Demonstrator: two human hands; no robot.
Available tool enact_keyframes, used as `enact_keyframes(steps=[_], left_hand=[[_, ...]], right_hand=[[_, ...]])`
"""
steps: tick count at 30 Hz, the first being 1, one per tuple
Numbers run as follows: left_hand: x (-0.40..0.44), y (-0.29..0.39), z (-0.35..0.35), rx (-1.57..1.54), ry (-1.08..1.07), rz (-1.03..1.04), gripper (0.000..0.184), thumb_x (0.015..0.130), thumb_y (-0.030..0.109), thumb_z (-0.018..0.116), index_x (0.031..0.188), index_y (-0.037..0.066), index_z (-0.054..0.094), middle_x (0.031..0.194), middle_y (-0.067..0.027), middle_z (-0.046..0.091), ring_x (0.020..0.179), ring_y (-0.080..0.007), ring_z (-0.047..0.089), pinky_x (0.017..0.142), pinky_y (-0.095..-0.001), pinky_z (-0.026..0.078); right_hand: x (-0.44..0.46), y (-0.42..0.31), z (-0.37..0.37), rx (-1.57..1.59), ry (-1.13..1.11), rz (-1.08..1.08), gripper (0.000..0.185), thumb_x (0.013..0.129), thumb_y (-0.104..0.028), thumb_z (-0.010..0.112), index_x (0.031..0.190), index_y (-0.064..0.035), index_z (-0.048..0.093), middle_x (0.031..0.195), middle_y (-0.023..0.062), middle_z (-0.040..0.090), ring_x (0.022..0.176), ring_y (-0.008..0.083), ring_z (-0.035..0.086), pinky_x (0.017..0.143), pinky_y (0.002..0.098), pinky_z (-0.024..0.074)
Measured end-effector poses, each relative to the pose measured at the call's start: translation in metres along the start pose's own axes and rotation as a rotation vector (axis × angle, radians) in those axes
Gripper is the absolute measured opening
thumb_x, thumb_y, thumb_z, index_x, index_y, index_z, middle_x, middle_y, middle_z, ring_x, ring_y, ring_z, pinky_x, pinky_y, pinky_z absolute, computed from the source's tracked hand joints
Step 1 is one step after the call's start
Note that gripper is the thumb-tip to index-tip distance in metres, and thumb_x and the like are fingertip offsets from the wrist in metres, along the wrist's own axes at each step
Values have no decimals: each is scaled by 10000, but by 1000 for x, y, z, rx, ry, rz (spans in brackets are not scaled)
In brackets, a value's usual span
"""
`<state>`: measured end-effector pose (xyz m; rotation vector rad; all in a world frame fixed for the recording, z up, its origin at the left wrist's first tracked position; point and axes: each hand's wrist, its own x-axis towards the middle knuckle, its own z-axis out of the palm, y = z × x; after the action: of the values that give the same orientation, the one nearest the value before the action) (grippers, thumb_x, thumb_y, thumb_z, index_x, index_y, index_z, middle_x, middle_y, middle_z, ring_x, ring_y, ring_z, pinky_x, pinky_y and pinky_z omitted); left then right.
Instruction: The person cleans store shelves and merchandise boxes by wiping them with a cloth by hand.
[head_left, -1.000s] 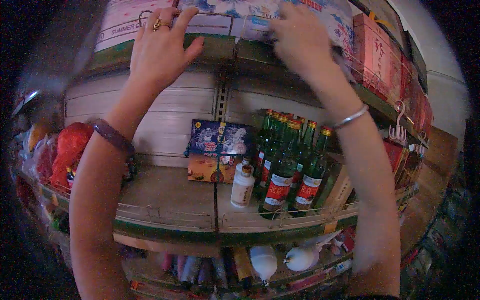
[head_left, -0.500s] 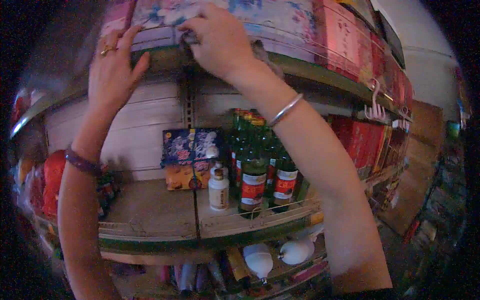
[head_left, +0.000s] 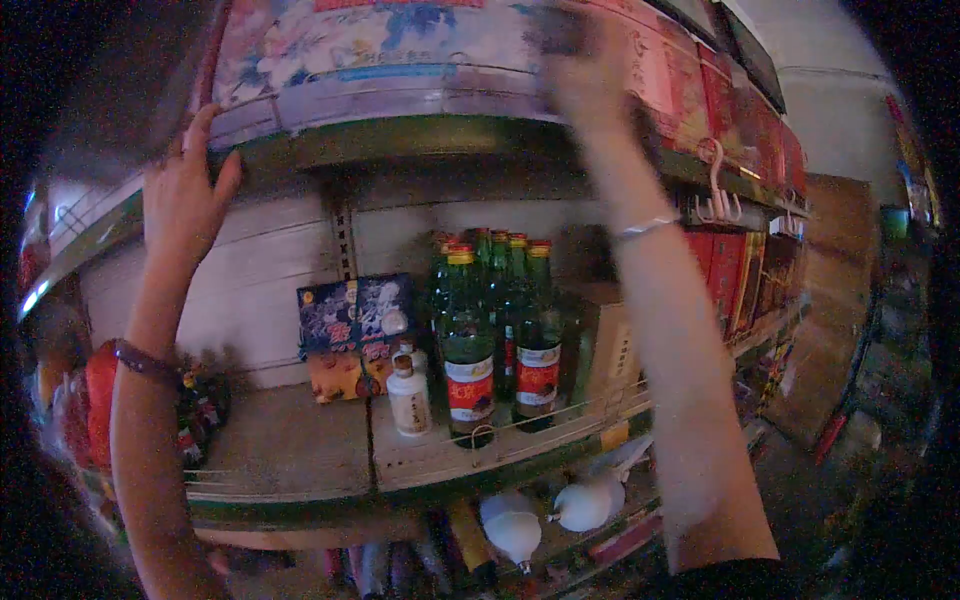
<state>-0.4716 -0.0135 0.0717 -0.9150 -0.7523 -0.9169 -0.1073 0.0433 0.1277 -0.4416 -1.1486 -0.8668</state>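
On the upper shelf (head_left: 420,140), the floral box (head_left: 300,50) stands behind a wire rail (head_left: 443,95); contact seems best kept light and level along that edge. Moving room lies beneath, above the green bottles (head_left: 468,320). The right hand (head_left: 595,85) is blurred beside something dark (head_left: 552,35), grip impossible to tell; the left hand (head_left: 185,200) is released, fingers spread at the edge. Mind the pink hook (head_left: 716,175).

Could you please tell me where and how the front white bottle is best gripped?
I would probably grip the white bottle around its body, below the narrow neck, coming from the front left. It stands upright, with bare shelf to its left, green bottles to its right and another white bottle behind.
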Motion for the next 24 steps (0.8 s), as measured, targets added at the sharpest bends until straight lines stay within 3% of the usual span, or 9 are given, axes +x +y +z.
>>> enact_keyframes(steps=[2,4,8,9,13,14,16,18,24], left_hand=[[-4,-4,1,40,-52,-27,423,856,375,516,1197,132,460,972,-219,583,881,-393,547,807,-449,411],[-4,-7,0,44,-57,-30,388,859,385,513,1120,98,523,984,-220,575,859,-392,544,794,-452,413],[-4,-4,-1,32,-56,-16,418,866,400,499,1030,20,550,935,-224,584,870,-399,536,787,-461,407],[-4,-4,0,26,-51,-12,420,866,401,498,1032,19,550,915,-223,591,867,-403,535,785,-463,407],[-2,-1,-7,21,-390,-205,527,858,283,525,1311,70,360,1304,-173,396,1208,-373,343,1047,-452,242],[2,5,-10,25,-402,-225,528,857,283,526,1309,65,360,1299,-174,399,1206,-371,346,1048,-451,239],[0,5,-7,29,-296,-168,521,859,308,520,1303,82,371,1160,-194,470,1080,-376,418,965,-451,291],[-6,-2,4,44,-60,-12,505,863,358,508,1296,127,392,891,-232,605,835,-391,556,796,-455,401],[-5,-4,-3,-61,-140,-58,540,853,334,527,1332,191,325,893,-200,616,855,-375,575,728,-467,432]], right_hand=[[-12,-54,27,-179,-398,-173,395,738,-72,599,1127,-132,564,1070,85,598,1039,280,544,913,395,412],[-35,-41,35,3,15,-525,437,716,-62,603,1137,-175,570,1110,84,584,1087,289,508,950,412,377],[-32,36,-2,-60,-37,-603,398,682,-27,576,1070,-105,616,1130,69,588,1078,289,506,944,388,377],[-36,49,-19,-152,16,-543,334,734,-125,559,1063,-115,612,1066,80,600,1036,288,517,901,396,415],[-44,77,-44,-377,-14,-145,220,711,-102,592,914,-56,664,1037,140,575,907,327,540,857,418,438],[-44,71,-38,-466,-22,-156,206,708,-85,581,892,-49,666,1027,154,575,899,335,542,846,430,441],[-43,28,-11,-12,-49,-152,191,671,-41,575,840,-44,665,964,154,576,882,361,528,804,455,447],[-45,-8,38,-11,59,-403,227,641,-37,593,855,-54,664,945,145,580,894,374,523,790,453,446],[-39,-23,33,222,-74,-611,376,618,-10,640,966,-151,660,965,81,582,983,291,527,857,374,428]])
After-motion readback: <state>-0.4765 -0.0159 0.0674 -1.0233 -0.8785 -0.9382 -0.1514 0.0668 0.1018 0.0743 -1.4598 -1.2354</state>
